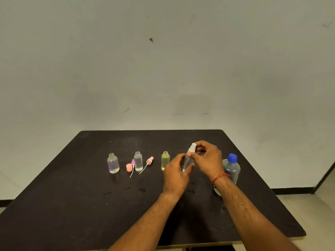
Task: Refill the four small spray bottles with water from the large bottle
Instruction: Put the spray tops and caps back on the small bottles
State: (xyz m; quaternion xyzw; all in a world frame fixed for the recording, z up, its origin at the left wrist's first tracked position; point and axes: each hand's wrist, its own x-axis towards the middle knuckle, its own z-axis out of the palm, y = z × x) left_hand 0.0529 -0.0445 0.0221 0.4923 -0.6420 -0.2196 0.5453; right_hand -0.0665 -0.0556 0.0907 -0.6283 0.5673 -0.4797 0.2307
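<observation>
Dark table (72,205) — left hand (176,173) round clear spray bottle (188,161), right hand (208,160) pinched on its sprayer (193,147) (large bottle (233,168) half hidden)

black table (72,205), yellow bottle (165,161), blue cap (232,158)

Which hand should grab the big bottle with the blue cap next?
Probably the right hand, once it releases the white spray top: the big bottle stands beside its wrist, and the left hand grips the small clear bottle.

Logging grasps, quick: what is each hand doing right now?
Left hand: holds the clear spray bottle.
Right hand: pinches its white spray top.
</observation>
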